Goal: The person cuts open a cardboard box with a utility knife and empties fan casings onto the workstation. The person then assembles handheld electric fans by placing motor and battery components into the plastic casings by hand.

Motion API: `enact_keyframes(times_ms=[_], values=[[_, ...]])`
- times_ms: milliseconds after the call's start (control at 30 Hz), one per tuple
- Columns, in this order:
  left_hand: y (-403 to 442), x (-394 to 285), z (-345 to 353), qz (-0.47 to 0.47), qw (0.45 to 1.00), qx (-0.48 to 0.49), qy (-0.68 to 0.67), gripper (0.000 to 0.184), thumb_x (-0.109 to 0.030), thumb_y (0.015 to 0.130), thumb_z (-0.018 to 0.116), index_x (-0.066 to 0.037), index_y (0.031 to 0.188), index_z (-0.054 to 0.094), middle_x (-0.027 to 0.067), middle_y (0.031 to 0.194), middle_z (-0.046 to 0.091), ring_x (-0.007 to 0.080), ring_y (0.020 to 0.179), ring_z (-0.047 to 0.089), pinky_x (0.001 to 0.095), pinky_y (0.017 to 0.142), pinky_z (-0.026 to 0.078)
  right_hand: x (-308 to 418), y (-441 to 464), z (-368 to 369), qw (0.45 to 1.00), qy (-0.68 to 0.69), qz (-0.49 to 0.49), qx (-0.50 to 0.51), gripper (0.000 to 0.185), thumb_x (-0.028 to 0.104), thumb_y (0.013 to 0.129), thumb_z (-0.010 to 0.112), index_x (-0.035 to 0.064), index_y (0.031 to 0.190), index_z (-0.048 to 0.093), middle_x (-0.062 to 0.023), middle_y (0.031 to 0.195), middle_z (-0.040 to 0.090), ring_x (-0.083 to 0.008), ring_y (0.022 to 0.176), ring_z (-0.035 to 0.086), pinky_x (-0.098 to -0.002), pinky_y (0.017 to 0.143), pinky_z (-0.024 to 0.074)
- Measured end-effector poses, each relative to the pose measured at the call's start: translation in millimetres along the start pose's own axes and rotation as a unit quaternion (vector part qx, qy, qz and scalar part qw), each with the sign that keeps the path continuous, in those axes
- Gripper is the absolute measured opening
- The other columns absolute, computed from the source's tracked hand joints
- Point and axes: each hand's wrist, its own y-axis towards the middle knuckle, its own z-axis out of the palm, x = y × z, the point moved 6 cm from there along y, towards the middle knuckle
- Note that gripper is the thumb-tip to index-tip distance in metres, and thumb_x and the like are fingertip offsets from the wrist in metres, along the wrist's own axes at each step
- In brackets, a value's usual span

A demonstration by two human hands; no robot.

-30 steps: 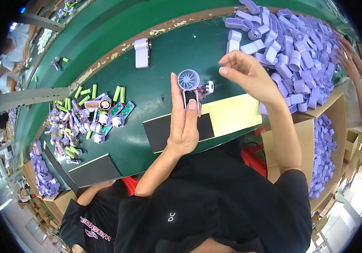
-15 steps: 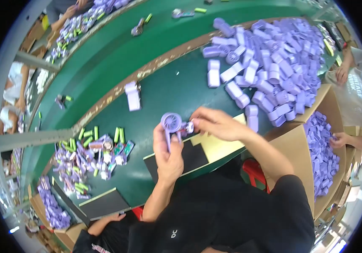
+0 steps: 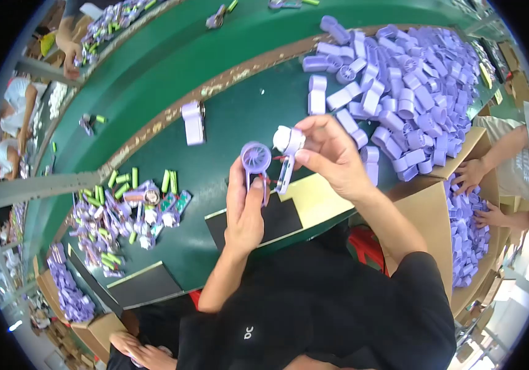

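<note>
My left hand (image 3: 245, 206) is closed around a purple fan housing (image 3: 256, 158), with its round grille facing up. My right hand (image 3: 332, 151) pinches a white round fan motor part (image 3: 289, 140) just right of the housing. A narrow circuit board (image 3: 285, 174) hangs below the motor part, and thin red wires run between it and the housing. Both hands are above the green table (image 3: 233, 123). Behind them, near the table's back edge, lies a purple and white fan unit (image 3: 194, 125).
Purple housings (image 3: 406, 92) are heaped at the right. Fan parts with green batteries (image 3: 122, 216) lie left. A black mat (image 3: 276, 217) and yellow sheet (image 3: 321, 200) lie nearest me. A co-worker's hands (image 3: 477, 191) reach into a cardboard box (image 3: 421, 213) of housings.
My right hand, open a second ago, has taken hold of the white motor part and lifted it beside the housing. The co-worker now has both hands in the box.
</note>
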Motion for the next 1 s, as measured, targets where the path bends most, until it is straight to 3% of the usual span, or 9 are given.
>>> enact_keyframes(times_ms=[100,200,300,400,500,700,800,900,1000], values=[[0.1,8.8,-6.8,0.011,0.999,0.020,-0.039,0.065,-0.030,0.105,0.051,0.000,0.160,0.035,0.0060,0.121,0.057,0.0103,0.096,0.054,0.0267,0.078,0.043,18.8,-3.8,7.4,0.989,-0.139,-0.040,0.015,0.044,-0.001,0.099,0.072,0.0031,0.137,0.051,-0.0076,0.124,0.063,-0.0156,0.110,0.067,-0.0322,0.094,0.0545],[1.6,0.3,-0.2,0.005,0.997,0.022,-0.067,0.078,-0.035,0.102,0.050,0.000,0.167,0.026,0.0107,0.145,0.053,0.0161,0.123,0.055,0.0325,0.097,0.047,23.2,-4.7,14.9,0.981,-0.188,-0.035,0.017,0.045,-0.001,0.098,0.073,0.0025,0.139,0.054,-0.0097,0.126,0.065,-0.0162,0.107,0.069,-0.0323,0.092,0.0552],[4.2,0.2,0.9,0.015,0.999,0.030,-0.041,0.075,-0.036,0.104,0.046,0.000,0.167,0.026,0.0114,0.157,0.046,0.0198,0.137,0.050,0.0367,0.110,0.043,22.3,-3.0,18.2,0.975,-0.220,-0.026,0.014,0.043,-0.001,0.097,0.073,0.0024,0.137,0.058,-0.0105,0.124,0.068,-0.0165,0.104,0.070,-0.0323,0.090,0.0561],[5.9,-3.8,5.0,0.024,0.999,0.021,-0.024,0.069,-0.039,0.109,0.041,0.000,0.165,0.030,0.0101,0.152,0.050,0.0204,0.138,0.050,0.0388,0.115,0.040,21.4,-1.6,22.5,0.974,-0.228,-0.011,0.016,0.042,-0.002,0.096,0.073,0.0026,0.136,0.060,-0.0094,0.122,0.069,-0.0156,0.103,0.070,-0.0318,0.089,0.0559],[8.0,-6.2,5.1,0.013,1.000,0.016,-0.011,0.058,-0.036,0.114,0.038,-0.001,0.162,0.036,0.0084,0.144,0.055,0.0170,0.129,0.055,0.0355,0.109,0.045,22.3,-0.2,26.6,0.968,-0.248,-0.014,0.027,0.044,-0.002,0.096,0.074,0.0032,0.138,0.060,-0.0075,0.120,0.067,-0.0142,0.104,0.068,-0.0310,0.091,0.0546],[7.4,7.6,6.8,-0.025,0.999,0.009,-0.043,0.046,-0.016,0.115,0.045,-0.003,0.158,0.039,0.0041,0.132,0.059,0.0081,0.111,0.056,0.0267,0.093,0.049,21.5,2.4,29.7,0.959,-0.281,-0.024,0.013,0.043,-0.001,0.097,0.074,0.0020,0.138,0.062,-0.0085,0.117,0.071,-0.0164,0.099,0.072,-0.0334,0.090,0.0572],[8.8,5.0,7.4,0.013,1.000,0.012,-0.001,0.047,-0.012,0.113,0.045,-0.002,0.158,0.035,0.0041,0.117,0.057,0.0063,0.090,0.053,0.0239,0.076,0.051,22.1,2.6,32.3,0.949,-0.313,-0.047,0.002,0.041,0.001,0.096,0.075,0.0015,0.135,0.064,-0.0104,0.112,0.072,-0.0184,0.094,0.074,-0.0341,0.086,0.0594],[6.2,4.8,7.1,0.035,0.999,0.014,0.006,0.056,-0.011,0.112,0.045,0.001,0.164,0.026,0.0068,0.125,0.055,0.0076,0.094,0.053,0.0255,0.079,0.051,27.7,2.8,35.5,0.931,-0.356,-0.085,0.004,0.040,0.003,0.094,0.076,0.0018,0.132,0.065,-0.0125,0.107,0.072,-0.0209,0.090,0.075,-0.0335,0.081,0.0614],[6.9,8.9,4.1,0.081,0.996,0.033,0.033,0.064,-0.012,0.112,0.046,0.002,0.167,0.018,0.0104,0.139,0.051,0.0125,0.110,0.053,0.0297,0.093,0.049,33.9,3.7,37.2,0.926,-0.367,-0.091,0.002,0.039,0.002,0.094,0.076,0.0002,0.131,0.065,-0.0132,0.105,0.071,-0.0229,0.089,0.075,-0.0340,0.081,0.0618]])
